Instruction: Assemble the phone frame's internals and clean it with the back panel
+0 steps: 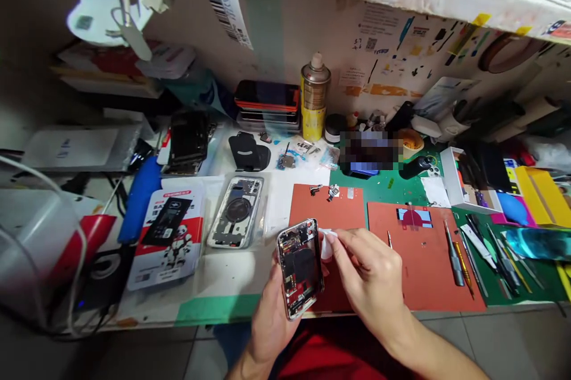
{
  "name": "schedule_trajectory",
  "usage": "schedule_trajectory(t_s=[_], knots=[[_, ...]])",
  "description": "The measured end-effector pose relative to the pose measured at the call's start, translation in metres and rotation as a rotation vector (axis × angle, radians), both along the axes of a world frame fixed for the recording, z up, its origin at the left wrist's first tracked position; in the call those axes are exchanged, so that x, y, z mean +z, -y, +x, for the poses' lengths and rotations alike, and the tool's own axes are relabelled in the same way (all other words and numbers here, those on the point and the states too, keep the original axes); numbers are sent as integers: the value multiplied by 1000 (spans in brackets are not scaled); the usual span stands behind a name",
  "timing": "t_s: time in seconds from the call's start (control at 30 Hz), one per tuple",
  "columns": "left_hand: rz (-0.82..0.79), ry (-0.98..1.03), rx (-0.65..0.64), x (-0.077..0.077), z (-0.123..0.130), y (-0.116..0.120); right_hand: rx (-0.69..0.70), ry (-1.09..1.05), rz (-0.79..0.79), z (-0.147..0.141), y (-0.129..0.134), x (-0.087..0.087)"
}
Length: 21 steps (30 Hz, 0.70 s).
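Note:
An opened phone frame [302, 267] with its inner parts showing is held tilted above the front edge of the bench. My left hand [273, 308] grips it from the left and below. Beside the frame's upper right edge, my right hand [372, 273] pinches a small white cloth or tissue [329, 243] between thumb and fingers. Under the hands lies a reddish-brown mat [328, 207], with small metal parts [333, 192] near its top.
Left of the hands, a phone back housing [235, 212] lies near a boxed battery [168, 222]. A spray can [314, 97] stands behind. Screwdrivers [454, 255] and tweezers lie at the right. A white cable [82, 237] loops at the far left.

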State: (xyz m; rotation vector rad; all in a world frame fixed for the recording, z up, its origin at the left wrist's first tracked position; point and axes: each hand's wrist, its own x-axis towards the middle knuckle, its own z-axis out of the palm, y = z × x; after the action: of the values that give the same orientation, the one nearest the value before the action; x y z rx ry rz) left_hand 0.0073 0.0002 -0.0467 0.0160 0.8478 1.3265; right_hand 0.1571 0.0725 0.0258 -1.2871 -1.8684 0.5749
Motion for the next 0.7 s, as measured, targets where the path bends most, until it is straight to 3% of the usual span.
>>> schedule_trajectory(t_s=[0.27, 0.53, 0.7], knots=[[-4, -160, 67, -10, 4, 8, -44, 52, -44, -13, 1, 0], [-91, -242, 26, -18, -5, 12, -52, 44, -63, -15, 0, 1], [-104, -452, -6, -28, -8, 15, -67, 91, -26, -16, 0, 1]])
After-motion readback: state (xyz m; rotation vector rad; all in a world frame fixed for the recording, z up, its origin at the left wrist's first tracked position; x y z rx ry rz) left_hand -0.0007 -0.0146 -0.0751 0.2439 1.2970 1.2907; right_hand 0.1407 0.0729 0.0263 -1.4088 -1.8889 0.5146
